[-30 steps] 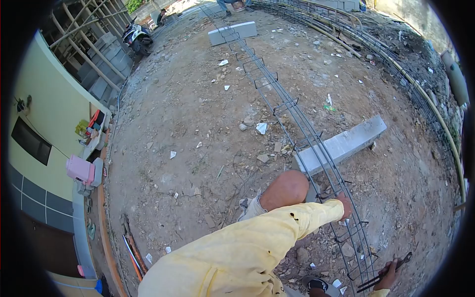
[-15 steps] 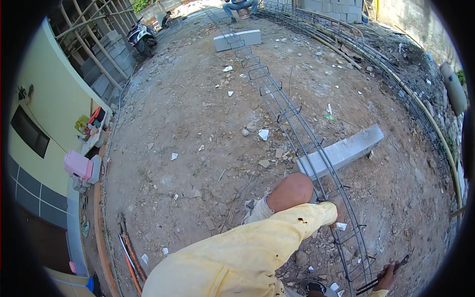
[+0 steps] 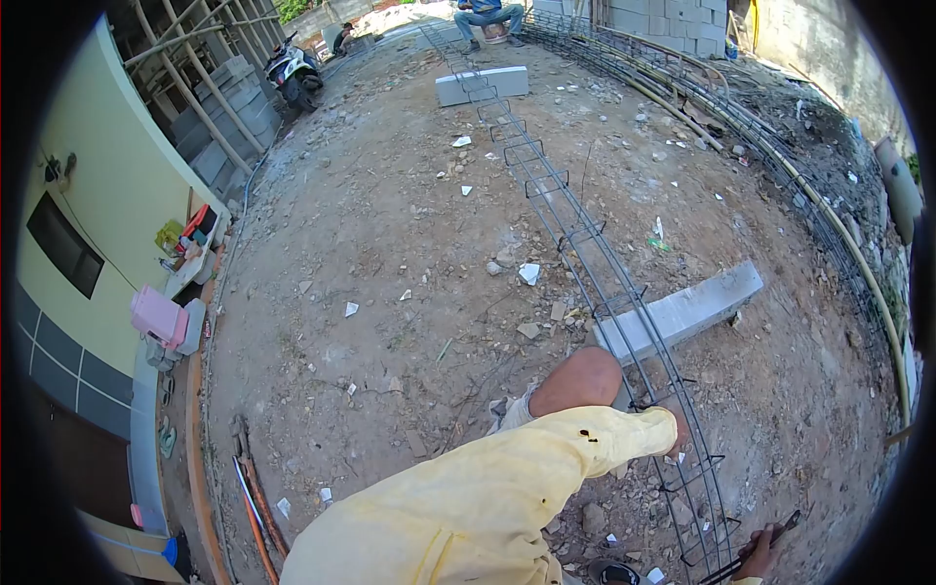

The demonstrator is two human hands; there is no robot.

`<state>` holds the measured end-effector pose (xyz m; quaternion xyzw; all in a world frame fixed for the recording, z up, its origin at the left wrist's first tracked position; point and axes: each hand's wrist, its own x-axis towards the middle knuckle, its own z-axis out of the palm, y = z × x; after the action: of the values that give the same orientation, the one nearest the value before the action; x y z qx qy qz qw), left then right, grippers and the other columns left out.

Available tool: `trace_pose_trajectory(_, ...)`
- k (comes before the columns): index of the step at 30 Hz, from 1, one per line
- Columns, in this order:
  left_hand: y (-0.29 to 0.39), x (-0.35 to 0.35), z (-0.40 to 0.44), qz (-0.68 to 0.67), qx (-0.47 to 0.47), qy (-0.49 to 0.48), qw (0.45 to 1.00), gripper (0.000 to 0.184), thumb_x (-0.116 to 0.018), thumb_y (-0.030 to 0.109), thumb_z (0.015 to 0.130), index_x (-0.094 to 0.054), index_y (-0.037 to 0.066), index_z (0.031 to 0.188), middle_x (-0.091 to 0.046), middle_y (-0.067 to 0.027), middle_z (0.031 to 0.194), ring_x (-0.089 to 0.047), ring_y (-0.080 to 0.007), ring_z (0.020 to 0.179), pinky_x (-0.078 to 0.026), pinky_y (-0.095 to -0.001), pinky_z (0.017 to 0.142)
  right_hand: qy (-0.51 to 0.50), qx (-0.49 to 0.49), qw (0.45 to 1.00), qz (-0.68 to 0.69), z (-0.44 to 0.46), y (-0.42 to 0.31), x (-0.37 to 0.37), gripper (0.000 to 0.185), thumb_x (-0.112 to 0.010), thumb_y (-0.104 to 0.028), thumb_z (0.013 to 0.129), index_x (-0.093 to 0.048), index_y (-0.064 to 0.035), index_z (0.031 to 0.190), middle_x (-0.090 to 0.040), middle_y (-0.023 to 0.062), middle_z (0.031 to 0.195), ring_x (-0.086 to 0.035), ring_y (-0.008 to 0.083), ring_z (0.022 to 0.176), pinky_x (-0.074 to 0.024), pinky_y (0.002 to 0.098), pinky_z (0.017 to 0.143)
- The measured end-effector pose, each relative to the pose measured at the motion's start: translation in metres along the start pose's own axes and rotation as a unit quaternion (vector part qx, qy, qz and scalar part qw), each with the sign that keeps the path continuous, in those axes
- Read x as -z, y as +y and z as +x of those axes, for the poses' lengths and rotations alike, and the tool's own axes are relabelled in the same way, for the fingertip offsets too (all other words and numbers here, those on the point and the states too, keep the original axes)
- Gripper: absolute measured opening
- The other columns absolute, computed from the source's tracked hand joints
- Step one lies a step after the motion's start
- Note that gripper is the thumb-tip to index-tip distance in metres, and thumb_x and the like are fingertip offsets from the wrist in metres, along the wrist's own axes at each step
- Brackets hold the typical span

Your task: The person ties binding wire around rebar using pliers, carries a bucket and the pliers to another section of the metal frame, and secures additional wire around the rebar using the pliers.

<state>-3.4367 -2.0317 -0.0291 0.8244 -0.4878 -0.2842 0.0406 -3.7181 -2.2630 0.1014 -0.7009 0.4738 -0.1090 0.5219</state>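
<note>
A long rebar cage (image 3: 592, 258) with square stirrups runs from the far ground down to my feet, resting across two pale concrete blocks, a near one (image 3: 682, 312) and a far one (image 3: 483, 86). My left hand (image 3: 680, 425), at the end of the yellow sleeve, is at the cage just below the near block; its fingers are mostly hidden by the sleeve and bars. Low at the right, my right hand (image 3: 756, 559) is closed round a dark metal tool (image 3: 788, 525), whose other end reaches the cage's near end.
Long bars and bamboo poles (image 3: 780, 161) curve along the right. A person (image 3: 490, 15) sits at the far end. A pink carrier (image 3: 158, 319) stands by the left wall, and a motorbike (image 3: 292, 73) is parked behind. Pipes (image 3: 255, 507) lie lower left.
The view has shifted, bringing more of the seated person into sight. My left hand has moved slightly down along the cage, while my right hand remains near its lower end with the tool.
</note>
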Motion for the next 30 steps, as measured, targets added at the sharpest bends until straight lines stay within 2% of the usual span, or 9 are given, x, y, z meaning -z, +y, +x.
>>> trace_pose_trajectory(3,0.001,-0.002,-0.008,0.014,-0.006,-0.022,1.0,0.048,-0.063,0.052,0.078,-0.07,0.011,0.102,-0.069,-0.0143,0.097,-0.065,-0.0344,0.095,-0.049,-0.0505,0.086,0.021,0.044,0.996,0.07,0.037,0.038,0.002,0.021,-0.056,-0.029,0.095,-0.053,-0.0132,0.108,-0.05,-0.0034,0.066,-0.04,0.0045,0.043,-0.0316,0.0201,0.037)
trace_pose_trajectory(13,-0.004,-0.012,-0.017,0.057,-0.004,-0.08,0.995,0.049,-0.06,0.052,0.081,-0.07,0.012,0.107,-0.068,-0.0132,0.106,-0.064,-0.0332,0.101,-0.049,-0.0495,0.089,0.092,0.05,0.984,0.147,0.002,0.019,0.001,0.019,-0.057,-0.029,0.095,-0.053,-0.0141,0.106,-0.045,-0.0045,0.061,-0.041,0.0058,0.046,-0.0336,0.0225,0.039)
trace_pose_trajectory(15,-0.006,-0.027,0.005,0.071,-0.016,-0.116,0.99,0.055,-0.067,0.05,0.077,-0.065,0.015,0.119,-0.062,-0.0077,0.124,-0.059,-0.028,0.113,-0.048,-0.0442,0.094,0.105,-0.001,0.97,0.22,-0.011,0.017,0.013,0.015,-0.058,-0.027,0.094,-0.052,-0.0151,0.1,-0.047,-0.0036,0.065,-0.047,0.0076,0.051,-0.0398,0.023,0.044)
trace_pose_trajectory(19,0.008,-0.013,0.007,0.135,0.04,-0.195,0.971,0.041,-0.064,0.031,0.079,-0.064,0.012,0.115,-0.063,-0.0164,0.119,-0.061,-0.0323,0.109,-0.051,-0.0447,0.089,0.159,0.024,0.939,0.304,-0.052,-0.011,0.023,0.018,-0.064,-0.022,0.09,-0.052,-0.0105,0.096,-0.054,0.0021,0.071,-0.057,0.0153,0.058,-0.0496,0.0311,0.05)
trace_pose_trajectory(20,0.031,0.008,-0.003,0.182,0.094,-0.232,0.951,0.039,-0.063,0.023,0.081,-0.065,0.011,0.117,-0.061,-0.01,0.124,-0.062,-0.0289,0.11,-0.051,-0.0428,0.09,0.184,0.016,0.932,0.312,-0.061,-0.015,0.026,0.018,-0.065,-0.022,0.089,-0.053,-0.0099,0.095,-0.055,0.0025,0.071,-0.058,0.0158,0.058,-0.0498,0.0314,0.049)
trace_pose_trajectory(23,0.055,0.033,-0.001,0.208,0.054,-0.147,0.965,0.036,-0.061,0.019,0.081,-0.065,0.008,0.115,-0.063,-0.0164,0.119,-0.063,-0.0316,0.108,-0.052,-0.0442,0.087,0.201,0.05,0.923,0.323,-0.088,-0.012,0.033,0.022,-0.067,-0.022,0.087,-0.055,-0.008,0.098,-0.053,0.0014,0.072,-0.057,0.0136,0.059,-0.0504,0.0304,0.051)
trace_pose_trajectory(25,0.091,0.049,-0.006,0.045,0.046,0.033,0.997,0.03,-0.06,0.024,0.084,-0.067,0.007,0.107,-0.066,-0.0186,0.11,-0.064,-0.0347,0.1,-0.052,-0.0428,0.086,0.232,0.053,0.918,0.316,-0.105,-0.004,0.034,0.023,-0.068,-0.022,0.086,-0.055,-0.0079,0.099,-0.053,0.001,0.071,-0.055,0.0123,0.057,-0.0494,0.0294,0.049)
trace_pose_trajectory(27,0.11,0.039,0.01,-0.1,-0.137,0.167,0.971,0.029,-0.06,0.028,0.084,-0.067,0.006,0.102,-0.067,-0.0188,0.103,-0.064,-0.0355,0.096,-0.051,-0.0417,0.085,0.252,0.037,0.914,0.315,-0.121,0.01,0.032,0.025,-0.069,-0.023,0.086,-0.055,-0.0078,0.099,-0.053,0.0006,0.072,-0.054,0.0107,0.056,-0.0474,0.028,0.048)
trace_pose_trajectory(30,0.164,0.018,0.01,-0.144,-0.218,0.079,0.962,0.031,-0.06,0.032,0.085,-0.067,0.006,0.102,-0.068,-0.0179,0.101,-0.064,-0.0348,0.095,-0.05,-0.0416,0.085,0.266,0.021,0.905,0.331,-0.143,0.023,0.026,0.023,-0.068,-0.022,0.086,-0.056,-0.0077,0.099,-0.052,0.0003,0.073,-0.053,0.01,0.055,-0.0455,0.0276,0.046)
